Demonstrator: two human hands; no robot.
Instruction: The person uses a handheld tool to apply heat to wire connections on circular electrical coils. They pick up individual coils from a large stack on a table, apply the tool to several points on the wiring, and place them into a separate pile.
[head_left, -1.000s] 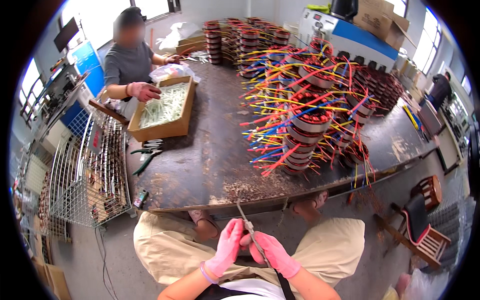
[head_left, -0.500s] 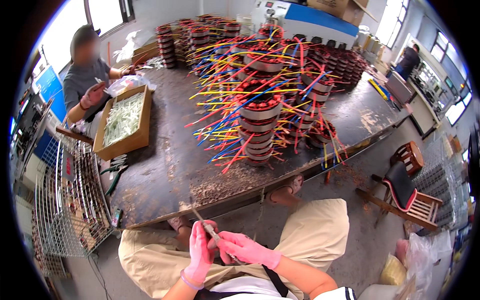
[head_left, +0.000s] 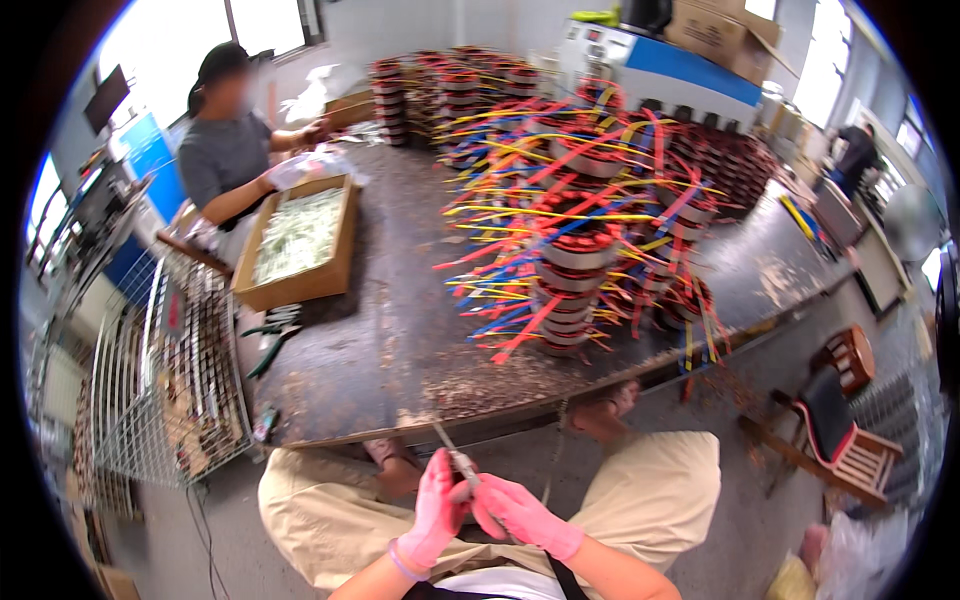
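Both my hands wear pink gloves and meet above my lap, just off the table's near edge. A slim grey rod-like tool (head_left: 462,466), thin and pale at its far end and thicker toward my hands, points up and away to the left. My left hand (head_left: 438,512) closes along its left side. My right hand (head_left: 522,512) grips it from the right, fingers curled around its lower part. The fingers and palms hide much of the tool, so its exact kind does not show.
On the dark worn table (head_left: 390,350) stand stacked motor stators (head_left: 578,262) with red, yellow and blue wires sticking out. A cardboard box (head_left: 330,288) of white pieces and green-handled pliers (head_left: 268,355) lie left, near a seated co-worker (head_left: 222,150). A chair (head_left: 830,420) stands right.
The whole view has shifted, so the scene sits farther right and lower. My hands stay together on the tool. The co-worker's raised hand has come down toward the plastic bag.
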